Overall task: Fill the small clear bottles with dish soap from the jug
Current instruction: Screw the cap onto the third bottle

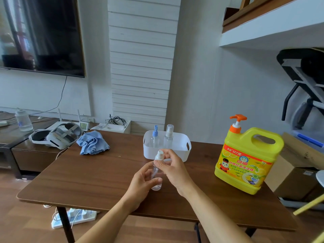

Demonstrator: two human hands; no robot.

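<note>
on smooth wood table [98,174], hands grip clear cylindrical bottle [156,174].

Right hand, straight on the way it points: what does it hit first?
The right hand already pinches the top of the bottle that the left hand holds. Beyond that, the basket comes first, probably its near wall; depth is unclear.
</note>
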